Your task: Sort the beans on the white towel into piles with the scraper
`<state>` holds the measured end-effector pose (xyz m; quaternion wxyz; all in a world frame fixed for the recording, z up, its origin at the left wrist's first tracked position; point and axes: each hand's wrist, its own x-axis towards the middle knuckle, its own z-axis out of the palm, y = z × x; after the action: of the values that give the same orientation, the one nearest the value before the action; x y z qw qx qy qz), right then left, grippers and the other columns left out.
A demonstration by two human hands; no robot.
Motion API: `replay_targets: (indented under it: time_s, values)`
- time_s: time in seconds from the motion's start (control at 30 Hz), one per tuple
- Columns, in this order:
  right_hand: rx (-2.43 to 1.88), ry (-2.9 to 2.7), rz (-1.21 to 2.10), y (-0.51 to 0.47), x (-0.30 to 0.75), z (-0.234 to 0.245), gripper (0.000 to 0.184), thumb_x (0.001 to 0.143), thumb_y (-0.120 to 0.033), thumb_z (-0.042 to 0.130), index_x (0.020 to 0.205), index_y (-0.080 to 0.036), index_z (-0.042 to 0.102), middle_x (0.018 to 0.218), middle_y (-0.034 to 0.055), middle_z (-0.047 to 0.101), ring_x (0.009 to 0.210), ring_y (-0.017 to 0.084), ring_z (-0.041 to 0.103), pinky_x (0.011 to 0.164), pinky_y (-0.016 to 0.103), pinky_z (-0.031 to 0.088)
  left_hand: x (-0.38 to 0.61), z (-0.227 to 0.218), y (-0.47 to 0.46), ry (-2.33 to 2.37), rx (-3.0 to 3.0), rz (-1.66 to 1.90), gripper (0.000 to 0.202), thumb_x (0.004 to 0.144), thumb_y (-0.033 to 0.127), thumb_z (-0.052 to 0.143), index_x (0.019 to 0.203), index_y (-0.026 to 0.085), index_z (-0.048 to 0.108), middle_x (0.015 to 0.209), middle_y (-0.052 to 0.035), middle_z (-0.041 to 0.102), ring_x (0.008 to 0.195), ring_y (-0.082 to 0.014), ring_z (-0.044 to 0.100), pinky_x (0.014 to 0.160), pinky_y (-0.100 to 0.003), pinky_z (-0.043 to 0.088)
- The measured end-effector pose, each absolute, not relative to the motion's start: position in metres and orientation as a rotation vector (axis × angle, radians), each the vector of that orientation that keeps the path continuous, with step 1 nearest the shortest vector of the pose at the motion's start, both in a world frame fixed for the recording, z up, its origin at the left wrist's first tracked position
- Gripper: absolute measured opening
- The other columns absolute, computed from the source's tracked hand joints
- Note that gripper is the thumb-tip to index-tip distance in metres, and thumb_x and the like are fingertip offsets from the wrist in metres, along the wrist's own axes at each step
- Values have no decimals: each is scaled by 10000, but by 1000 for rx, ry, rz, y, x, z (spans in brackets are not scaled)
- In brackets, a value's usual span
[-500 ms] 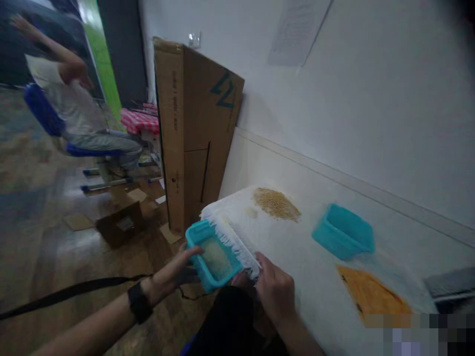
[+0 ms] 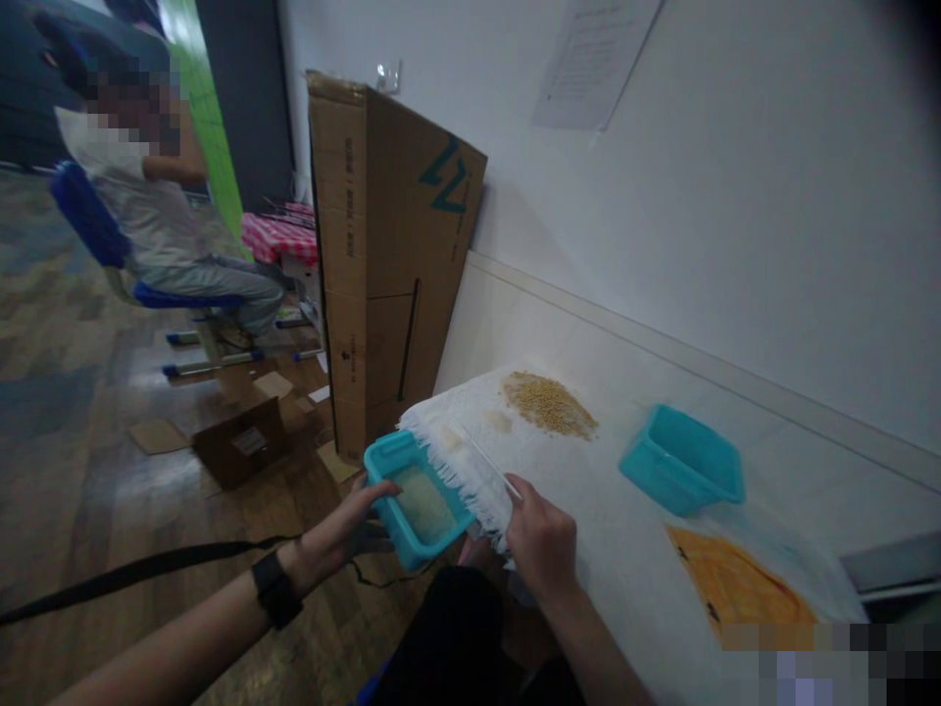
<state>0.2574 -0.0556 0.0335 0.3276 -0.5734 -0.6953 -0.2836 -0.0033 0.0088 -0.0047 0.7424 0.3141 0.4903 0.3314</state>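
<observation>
My left hand [image 2: 368, 515] grips the near-left rim of a teal plastic box [image 2: 407, 537], thumb over the edge. Whitish grains [image 2: 422, 502], like rice, cover the bottom of this box, which is tilted just below the table's edge. A white fringed cloth [image 2: 477, 495] hangs over that edge beside the box. Closed around a thin white stick [image 2: 491, 461], my right hand [image 2: 542, 537] is at the cloth's front. The stick points away over the cloth. Two small whitish grain heaps [image 2: 498, 422] and a larger pile of yellowish beans [image 2: 550, 403] lie farther back.
Another teal box [image 2: 683, 461] stands on the table [image 2: 624, 559] at right, near an orange packet [image 2: 742, 588] and clear plastic. A tall cardboard box [image 2: 401, 265] leans at the table's far-left end. A person [image 2: 147, 216] sits on a blue chair at left.
My right hand and the stick have shifted slightly up and away from the cloth's fringed edge. The teal box has moved slightly left. The seated person's raised arm has come down.
</observation>
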Motion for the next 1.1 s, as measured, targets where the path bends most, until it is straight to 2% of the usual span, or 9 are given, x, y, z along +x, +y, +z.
replay_targets:
  time_s: [0.07,0.23,0.37,0.47,0.7,0.9,1.1]
  values:
    - [-1540,-1827,-742,-46,258,30,327,876,-19,424,977,-121,717,679,50,747,536,147,695,512,209,470,-4,-5,10,1069,694,733,677,733,498,745,1290,323,404,906,-7,643,719,-240,710,731,-438,575]
    - [-1462,-1891,-671,-60,251,23,345,852,-5,408,1027,-111,687,781,62,769,630,139,720,602,202,511,-3,-8,10,1072,693,732,659,748,486,733,1295,324,403,868,2,634,701,-239,709,720,-437,579]
    - [-1345,-1933,-628,-82,245,27,364,844,10,388,1061,-103,657,889,76,780,713,142,738,666,217,540,-4,-7,9,1051,691,736,637,758,491,729,1289,325,419,924,-20,647,722,-233,712,726,-429,584]
    - [-1312,-1941,-591,-85,245,31,364,853,16,389,1072,-101,655,897,70,780,726,134,739,692,212,536,-5,-5,8,1034,694,744,625,762,478,735,1283,328,424,968,-30,651,735,-231,713,731,-433,589]
    - [-1589,-1807,-677,-31,255,35,282,924,-65,456,985,-137,722,670,46,749,531,149,686,526,223,408,-6,-4,10,1042,695,749,620,760,474,735,1276,328,424,937,-16,644,738,-239,713,730,-442,591]
    - [-1790,-1891,-491,1,246,36,285,881,-52,526,1058,-170,715,768,51,775,635,157,713,569,208,399,-6,-6,13,1062,688,755,645,744,482,739,1283,332,419,909,-7,631,716,-230,698,733,-443,578]
    - [-1595,-1959,-487,-15,243,30,345,811,-14,498,1033,-163,716,756,42,768,619,156,710,583,210,445,-7,6,10,1046,694,756,647,721,490,746,1259,319,431,874,8,631,693,-219,682,727,-413,554]
